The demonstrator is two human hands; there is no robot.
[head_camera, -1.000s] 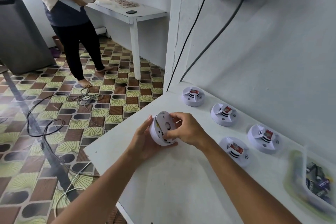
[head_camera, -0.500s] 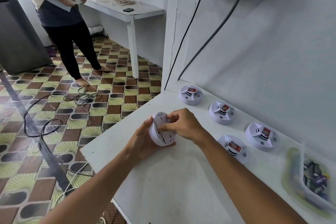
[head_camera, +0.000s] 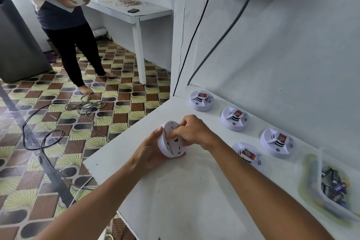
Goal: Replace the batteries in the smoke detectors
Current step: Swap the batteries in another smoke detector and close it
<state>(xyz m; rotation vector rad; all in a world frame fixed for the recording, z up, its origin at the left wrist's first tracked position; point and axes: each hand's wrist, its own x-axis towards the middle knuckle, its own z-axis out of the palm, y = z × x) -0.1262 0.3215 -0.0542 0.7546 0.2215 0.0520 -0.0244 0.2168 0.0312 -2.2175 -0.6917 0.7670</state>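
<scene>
A round white smoke detector [head_camera: 169, 145] stands on edge above the white counter [head_camera: 191, 191], its back plate facing right. My left hand [head_camera: 149, 152] cups it from the left and below. My right hand [head_camera: 191, 132] curls over the back plate, its fingertips pressed on the plate's face. Several more white smoke detectors lie along the wall, each with a red label on top: one at the far corner [head_camera: 201, 100], one past it [head_camera: 234, 119], one nearer [head_camera: 276, 142] and one by my right forearm [head_camera: 247, 154].
A clear plastic container [head_camera: 329, 187] with batteries sits at the counter's right end. Two cables [head_camera: 196, 31] run from wall sockets down behind the counter. A person [head_camera: 64, 17] stands on the tiled floor holding a white object. Loose cords [head_camera: 58, 122] lie on the floor.
My right hand's fingers have shifted across the detector's back plate, covering more of it. The detector stays held in the same spot.
</scene>
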